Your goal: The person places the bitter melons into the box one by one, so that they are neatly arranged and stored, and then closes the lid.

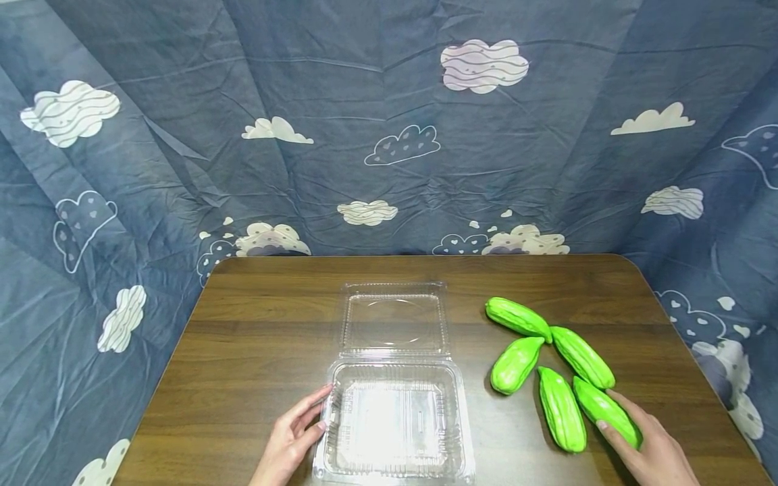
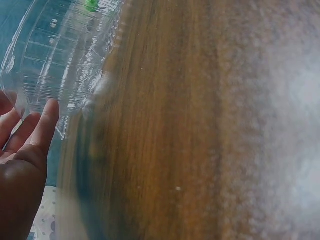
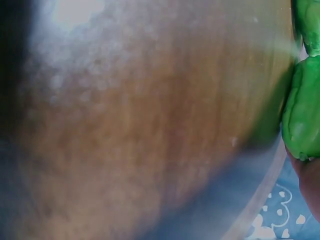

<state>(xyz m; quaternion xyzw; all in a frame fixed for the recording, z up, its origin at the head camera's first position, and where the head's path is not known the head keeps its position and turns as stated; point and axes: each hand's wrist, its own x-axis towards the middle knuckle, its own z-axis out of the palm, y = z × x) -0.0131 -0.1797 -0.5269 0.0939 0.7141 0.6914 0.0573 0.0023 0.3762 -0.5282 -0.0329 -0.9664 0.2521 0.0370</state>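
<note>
A clear plastic clamshell box (image 1: 395, 472) stands with its lid (image 1: 395, 324) folded back flat on the table. At its left rim is my left hand (image 1: 292, 435), index fingertip and thumb spread apart along the edge. The left wrist view shows those fingers (image 2: 47, 125) right against the clear side wall. My right hand (image 1: 653, 449) grips a bright green, ridged bitter melon (image 1: 608, 412), thumb on its near side and fingers along the far side. In the right wrist view this bitter melon (image 3: 305, 112) fills the right edge, and most of the hand is out of frame.
Several more bitter melons lie right of the box: one at the back (image 1: 516, 317), one nearest the box (image 1: 515, 366), one on the right (image 1: 583, 358) and one in front (image 1: 562, 412). The brown wooden table (image 1: 243, 337) ends at a blue cloud-print curtain (image 1: 389, 182).
</note>
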